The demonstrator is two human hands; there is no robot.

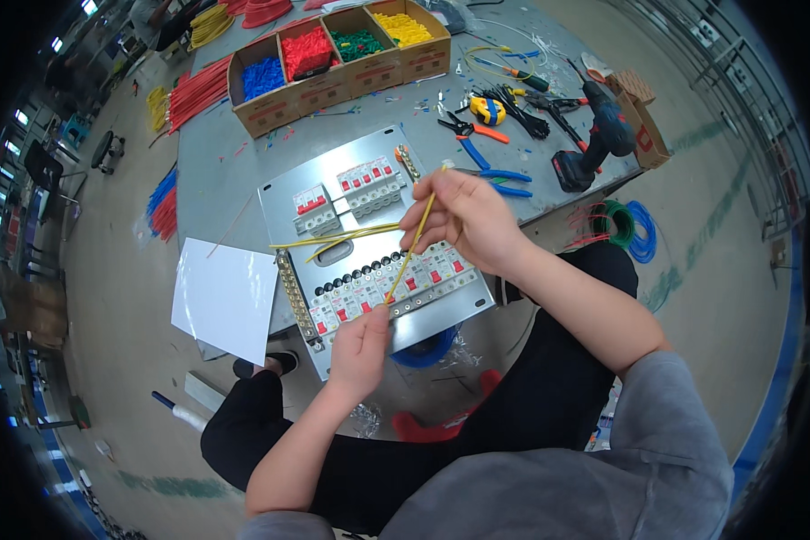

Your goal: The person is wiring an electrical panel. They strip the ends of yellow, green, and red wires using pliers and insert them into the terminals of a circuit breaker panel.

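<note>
A thin yellow wire (pixel 412 250) runs slantwise between my hands over a metal mounting plate (pixel 283 202). My left hand (pixel 360 351) pinches its lower end near the plate's front edge. Higher up, my right hand (pixel 466 216) grips the same wire between thumb and fingers. More yellow wires (pixel 333 238) lie across the plate beside my right hand. A long row of circuit breakers (pixel 369 297) with red switches sits on the near part of the plate, partly hidden by my hands. Two smaller breaker groups, one left (pixel 313 211) and one right (pixel 369 184), sit farther back. A brass terminal bar (pixel 295 297) lines the left edge.
A divided cardboard box (pixel 288 103) of blue, red, green and yellow small parts stands at the back. Cutters (pixel 475 135), blue-handled pliers (pixel 504 180), a tape measure (pixel 488 110) and a cordless drill (pixel 594 139) lie right. A white sheet (pixel 225 292) overhangs the table's left front.
</note>
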